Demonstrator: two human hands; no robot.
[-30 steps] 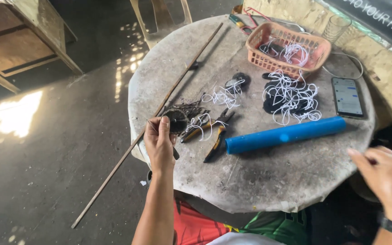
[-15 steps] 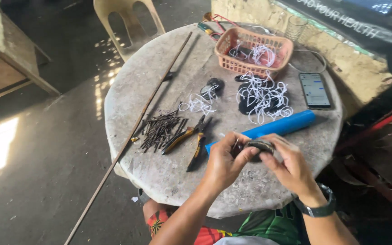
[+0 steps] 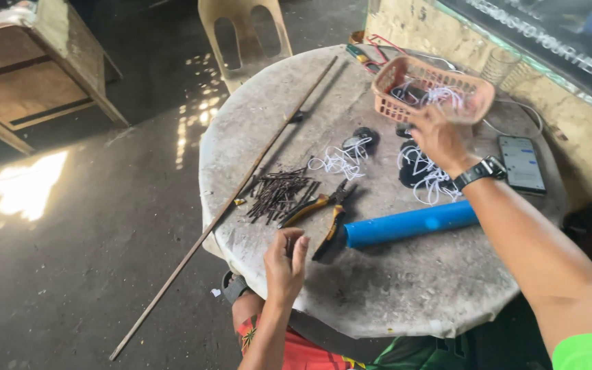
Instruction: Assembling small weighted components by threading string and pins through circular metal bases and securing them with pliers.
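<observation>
My right hand (image 3: 440, 137), a black watch on its wrist, reaches out over the table to the near rim of an orange plastic basket (image 3: 471, 85) holding white cord loops. The hand is blurred and I cannot see whether it holds anything. My left hand (image 3: 284, 264) hovers at the near edge of the round stone table (image 3: 392, 301), fingers loosely curled with nothing seen in them. Just beyond it lie yellow-handled pliers (image 3: 323, 205), a pile of dark nails (image 3: 279, 192) and a blue pipe (image 3: 409, 223).
White cord loops (image 3: 340, 163) and dark round pieces lie mid-table. A phone (image 3: 521, 163) rests at the right, a glass (image 3: 498, 65) behind the basket. A long thin rod (image 3: 241, 192) slants off the table's left edge. A plastic chair (image 3: 244, 34) and wooden furniture (image 3: 35, 75) stand beyond.
Both hands were together over the near table on a small dark item. Now they are apart: the right has moved out to the basket, the left back to the near edge.
</observation>
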